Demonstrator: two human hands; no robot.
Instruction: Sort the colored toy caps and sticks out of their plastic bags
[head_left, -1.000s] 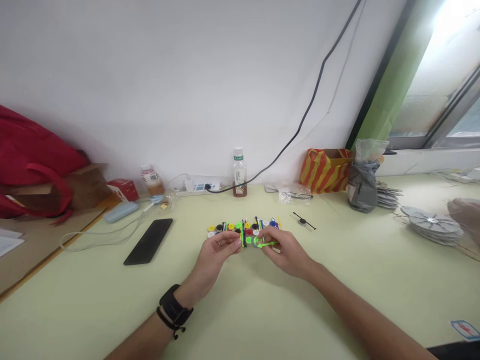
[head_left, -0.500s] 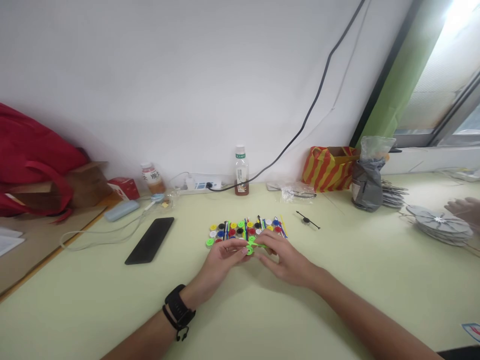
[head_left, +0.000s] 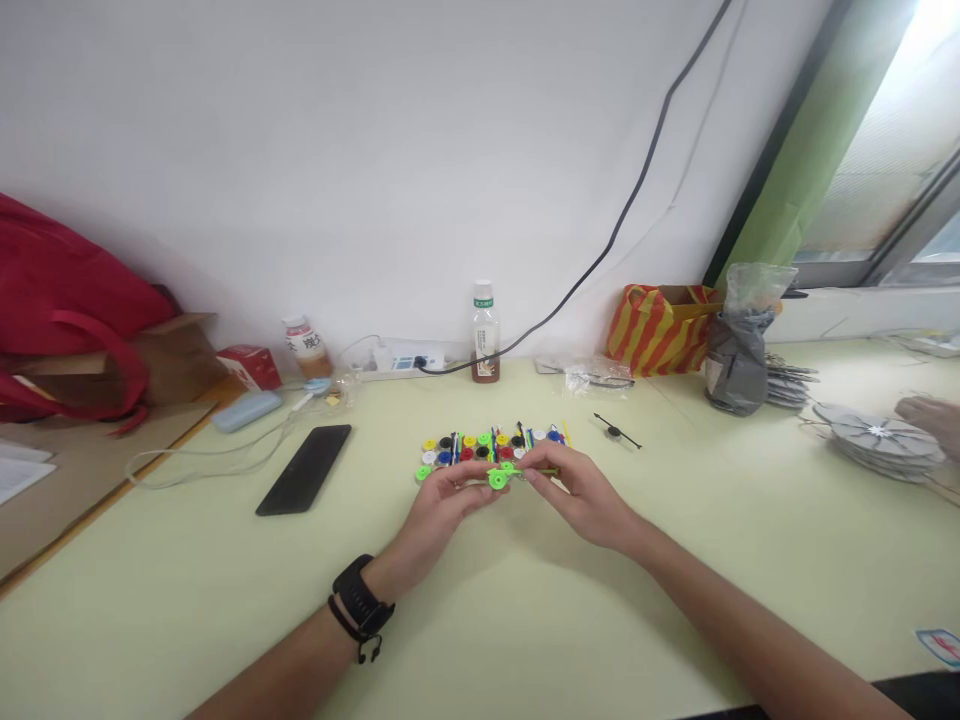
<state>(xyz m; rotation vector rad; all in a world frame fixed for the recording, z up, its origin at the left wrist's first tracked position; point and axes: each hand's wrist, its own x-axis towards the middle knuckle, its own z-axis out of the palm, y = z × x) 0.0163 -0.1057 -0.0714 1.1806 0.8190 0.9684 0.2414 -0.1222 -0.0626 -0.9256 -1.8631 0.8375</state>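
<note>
My left hand [head_left: 441,508] pinches a bright green round plastic piece [head_left: 497,480] with a hole in its middle between thumb and fingers. A thin green pointer [head_left: 550,472] lies across the top of the round piece. My right hand [head_left: 592,496] is closed on the pointer's right part with thumb and fingertips. Whether the two parts are joined I cannot tell. Just behind my hands lie rows of round pieces [head_left: 482,453] in yellow, black, white, blue, red and green, with thin coloured pointers between them. My hands partly hide these rows.
To the right lies a black arrow on a round base [head_left: 614,432]. A phone [head_left: 304,470] lies at the left. A drink bottle [head_left: 485,335] stands by the wall near a power strip [head_left: 401,360]. Stacked grey discs [head_left: 877,440] sit far right beside another person's hand [head_left: 930,412].
Both hands have risen slightly in the picture. My right fingers have shifted a little to the right along the pointer, and more of the green round piece shows. The view has shifted slightly.
</note>
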